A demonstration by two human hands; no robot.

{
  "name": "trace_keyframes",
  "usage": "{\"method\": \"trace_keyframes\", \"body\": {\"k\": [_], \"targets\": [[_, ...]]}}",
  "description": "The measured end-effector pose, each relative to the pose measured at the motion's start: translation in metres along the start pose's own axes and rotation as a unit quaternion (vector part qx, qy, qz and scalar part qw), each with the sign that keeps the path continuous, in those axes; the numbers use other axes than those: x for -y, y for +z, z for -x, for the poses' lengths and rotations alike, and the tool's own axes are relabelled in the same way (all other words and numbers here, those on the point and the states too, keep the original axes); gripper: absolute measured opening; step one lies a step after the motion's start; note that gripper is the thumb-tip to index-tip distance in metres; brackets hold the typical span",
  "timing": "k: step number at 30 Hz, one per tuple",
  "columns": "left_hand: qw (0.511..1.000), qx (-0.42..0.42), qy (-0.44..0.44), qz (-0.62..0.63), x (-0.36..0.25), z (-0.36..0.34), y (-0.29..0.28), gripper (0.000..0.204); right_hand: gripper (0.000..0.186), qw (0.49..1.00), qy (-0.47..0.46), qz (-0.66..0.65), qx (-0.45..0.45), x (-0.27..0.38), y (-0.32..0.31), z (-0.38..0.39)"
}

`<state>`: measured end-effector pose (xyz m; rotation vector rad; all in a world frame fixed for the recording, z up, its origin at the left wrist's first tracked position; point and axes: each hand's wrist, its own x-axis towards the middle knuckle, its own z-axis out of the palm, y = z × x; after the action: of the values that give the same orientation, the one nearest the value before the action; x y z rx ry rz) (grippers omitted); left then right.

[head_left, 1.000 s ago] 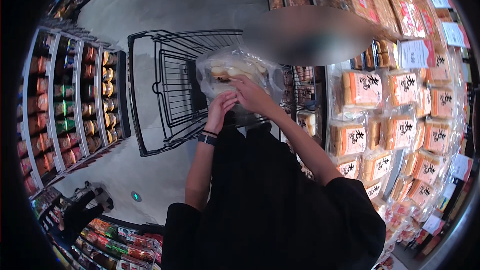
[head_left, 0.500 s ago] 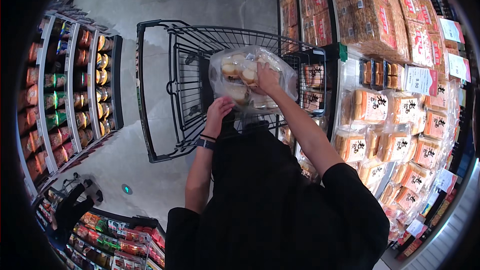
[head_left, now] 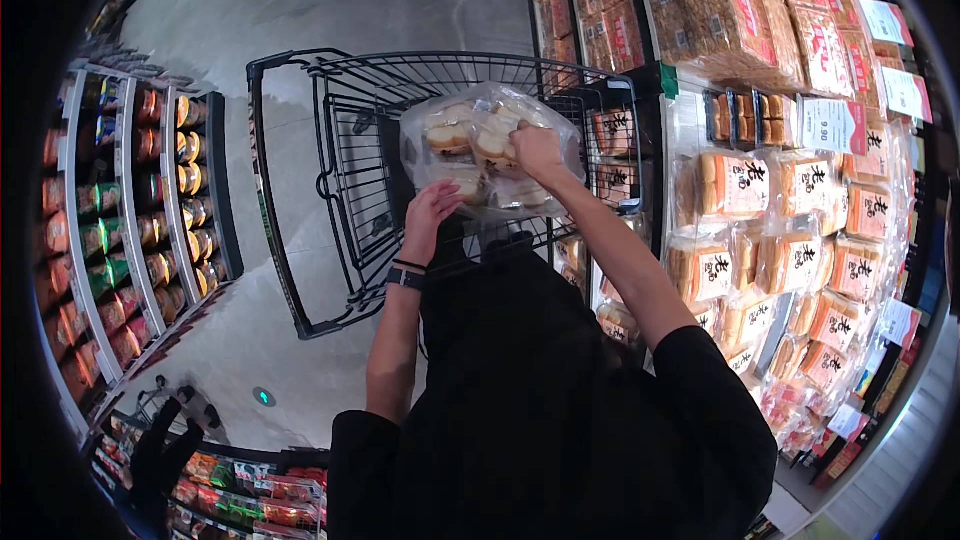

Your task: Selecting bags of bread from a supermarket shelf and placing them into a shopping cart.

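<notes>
Sitting in black cart (head_left: 392, 165), clear bag (head_left: 482, 178) of bread (head_left: 448, 132), left hand (head_left: 431, 212) uncurled, right hand (head_left: 540, 152) atop, grip unclear

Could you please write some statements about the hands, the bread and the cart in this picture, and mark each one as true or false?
1. The right hand is on a clear plastic bag of pale rolls. True.
2. Both wrists are bare. False: dark bands circle the left one.
3. The left hand is at the near left edge of the bag. True, though whether it touches is hard to tell.
4. A solid red plastic basket is in front of the person. False: it is a black wire cart.
5. Wrapped loaves are stacked on the person's right. True.
</notes>
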<state>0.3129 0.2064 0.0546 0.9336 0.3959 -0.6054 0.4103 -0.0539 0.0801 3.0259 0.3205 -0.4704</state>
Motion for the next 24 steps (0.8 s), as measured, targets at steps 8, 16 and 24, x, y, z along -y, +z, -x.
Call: {"method": "trace_keyframes", "body": {"k": [8,16,24], "targets": [[0.999,-0.041,-0.014,0.010,0.015,-0.005,-0.014,0.044,0.019,0.954,0.078,-0.238,-0.164,-0.034,-0.065,0.076],[0.999,0.008,-0.024,0.047,0.020,-0.023,0.053,0.043,0.019,0.842,0.177,-0.464,-0.209,-0.059,-0.122,0.169],[0.987,0.076,-0.124,0.072,0.030,-0.005,0.117,0.050,0.019,0.761,0.271,-0.537,-0.243,-0.074,-0.105,0.267]]}}
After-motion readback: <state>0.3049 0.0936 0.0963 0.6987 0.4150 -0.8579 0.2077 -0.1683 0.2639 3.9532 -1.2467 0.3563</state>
